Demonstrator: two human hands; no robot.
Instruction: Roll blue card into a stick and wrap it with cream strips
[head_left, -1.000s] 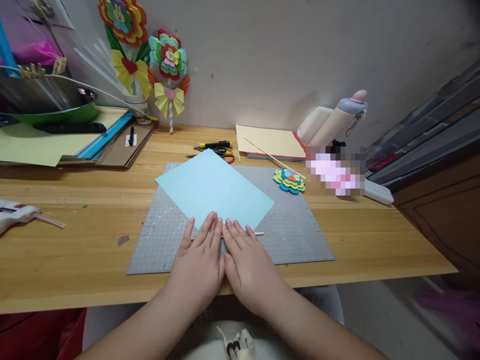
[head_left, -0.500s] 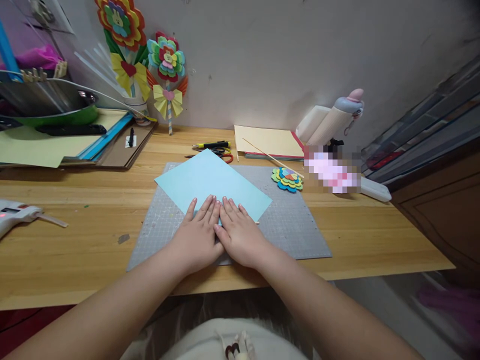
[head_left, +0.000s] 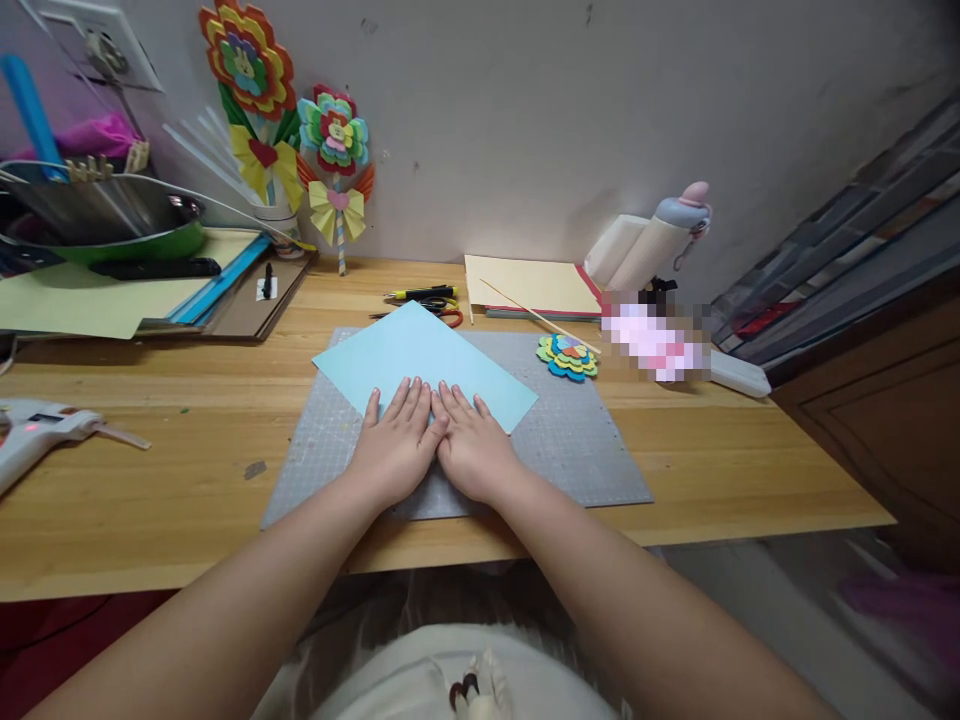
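Note:
A light blue paper sheet (head_left: 420, 358) lies at an angle on the grey cutting mat (head_left: 570, 450). My left hand (head_left: 396, 445) and my right hand (head_left: 466, 445) rest side by side, palms down, on the sheet's near corner. The fingers of both lie flat and slightly spread. The thin wooden stick seen earlier at the near corner is hidden under my hands and the paper.
Scissors (head_left: 442, 310) and a yellow-black pen (head_left: 424, 293) lie behind the mat. A layered paper flower (head_left: 568, 357) sits at the mat's right corner. A glue gun (head_left: 37, 430) lies far left. Paper flowers on sticks (head_left: 334, 150) stand against the wall beside a pan (head_left: 105, 215) on stacked paper.
Both hands have slid forward over the blue sheet, away from me, rolling its near corner. The stick's ends no longer show. The camera tilted slightly.

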